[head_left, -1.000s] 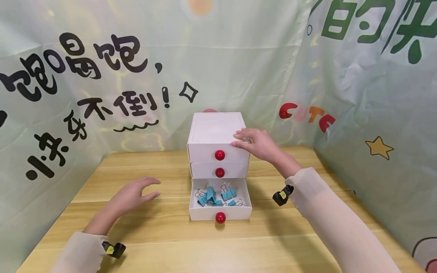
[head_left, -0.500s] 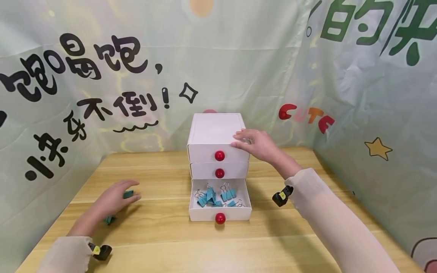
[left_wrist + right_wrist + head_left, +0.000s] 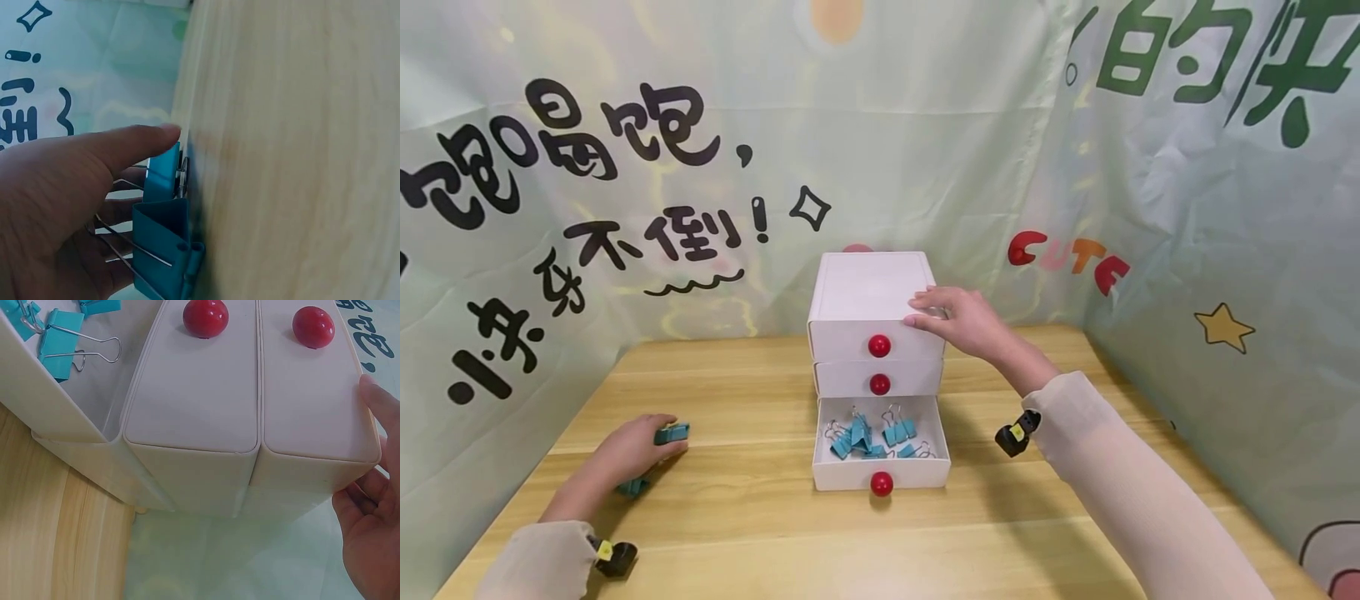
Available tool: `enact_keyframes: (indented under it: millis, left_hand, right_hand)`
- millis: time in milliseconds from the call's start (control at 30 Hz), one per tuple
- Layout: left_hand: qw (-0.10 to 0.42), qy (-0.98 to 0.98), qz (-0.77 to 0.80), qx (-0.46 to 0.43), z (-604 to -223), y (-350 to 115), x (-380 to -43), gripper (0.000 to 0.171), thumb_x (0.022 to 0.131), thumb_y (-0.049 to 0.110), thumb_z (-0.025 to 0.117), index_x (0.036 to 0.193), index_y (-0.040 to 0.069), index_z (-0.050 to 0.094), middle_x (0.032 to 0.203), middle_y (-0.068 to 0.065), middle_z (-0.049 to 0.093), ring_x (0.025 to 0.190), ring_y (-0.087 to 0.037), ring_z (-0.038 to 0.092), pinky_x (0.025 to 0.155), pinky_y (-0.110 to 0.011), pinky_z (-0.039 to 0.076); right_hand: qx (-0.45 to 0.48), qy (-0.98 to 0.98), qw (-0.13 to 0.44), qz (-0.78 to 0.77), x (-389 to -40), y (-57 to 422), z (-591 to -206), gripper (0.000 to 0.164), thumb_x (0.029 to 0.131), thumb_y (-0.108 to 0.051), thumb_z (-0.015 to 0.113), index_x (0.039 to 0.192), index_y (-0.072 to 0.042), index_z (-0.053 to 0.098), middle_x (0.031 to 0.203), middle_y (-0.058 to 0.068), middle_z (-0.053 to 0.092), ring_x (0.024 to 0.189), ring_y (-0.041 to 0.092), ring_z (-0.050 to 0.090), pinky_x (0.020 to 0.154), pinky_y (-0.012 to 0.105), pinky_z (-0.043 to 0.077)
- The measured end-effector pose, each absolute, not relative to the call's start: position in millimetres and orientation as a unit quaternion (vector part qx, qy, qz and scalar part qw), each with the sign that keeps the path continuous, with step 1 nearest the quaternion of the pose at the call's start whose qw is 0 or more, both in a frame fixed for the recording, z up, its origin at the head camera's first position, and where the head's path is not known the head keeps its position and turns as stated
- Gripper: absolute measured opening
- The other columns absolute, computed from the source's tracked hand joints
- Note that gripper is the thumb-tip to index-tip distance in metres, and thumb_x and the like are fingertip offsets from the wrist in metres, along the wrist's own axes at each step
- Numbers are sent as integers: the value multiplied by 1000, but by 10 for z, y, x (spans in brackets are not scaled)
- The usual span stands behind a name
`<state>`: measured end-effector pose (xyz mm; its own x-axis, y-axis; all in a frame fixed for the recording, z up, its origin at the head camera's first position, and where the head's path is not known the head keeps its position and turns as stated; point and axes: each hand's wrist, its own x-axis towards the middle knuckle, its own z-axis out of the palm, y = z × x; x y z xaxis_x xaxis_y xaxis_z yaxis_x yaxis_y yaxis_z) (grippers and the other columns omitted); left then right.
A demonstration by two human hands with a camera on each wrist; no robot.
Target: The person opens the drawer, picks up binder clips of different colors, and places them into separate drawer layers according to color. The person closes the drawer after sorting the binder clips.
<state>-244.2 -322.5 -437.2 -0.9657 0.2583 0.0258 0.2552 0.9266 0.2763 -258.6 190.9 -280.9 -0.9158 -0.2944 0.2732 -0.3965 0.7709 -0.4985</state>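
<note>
At the left of the table, my left hand (image 3: 628, 450) has its thumb and fingers round a teal binder clip (image 3: 672, 433), low against the wood. A second teal binder clip (image 3: 159, 250) sits beside it under the palm, its wire handles near the fingers. My right hand (image 3: 962, 321) grips the upper right front corner of a white drawer box (image 3: 872, 287), thumb at the front edge. The bottom drawer (image 3: 850, 477) is pulled out and holds several teal binder clips (image 3: 859, 433). Above it, two drawers with red knobs (image 3: 879, 346) are closed.
The drawer box stands mid-table on a wood-grain tabletop (image 3: 775, 533). Printed cloth (image 3: 880, 150) hangs behind and along both sides of the table. A small black camera (image 3: 1015, 433) is strapped to the right wrist, another camera (image 3: 616, 560) to the left.
My left hand has moved left and down from beside the drawer box to the loose binder clips, its fingers closing round one. My right hand stays at the box's corner.
</note>
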Motion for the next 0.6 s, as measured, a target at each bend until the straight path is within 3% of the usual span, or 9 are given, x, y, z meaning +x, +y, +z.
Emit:
enact_keyframes:
  millis: [300,600]
  left_hand:
    - [15,983,136,124,-4374,-3203,-2469,50,90,27,72,122,-9,59,114,-31,62,104,-50,57,84,-59,47]
    - [4,979,139,146,-4389,-3146,-2502,40,90,23,72,115,-6,64,99,-19,66,92,-39,63,78,-54,50]
  right_hand:
    - [190,-936,95,281,-2595,1916,-2824,57,89,-54,65,133,-18,64,142,3,53,138,25,40,109,55,32]
    - [191,-936,96,278,-2599,1922,-2833,56,90,-54,64,133,-17,64,142,3,53,137,26,40,110,56,31]
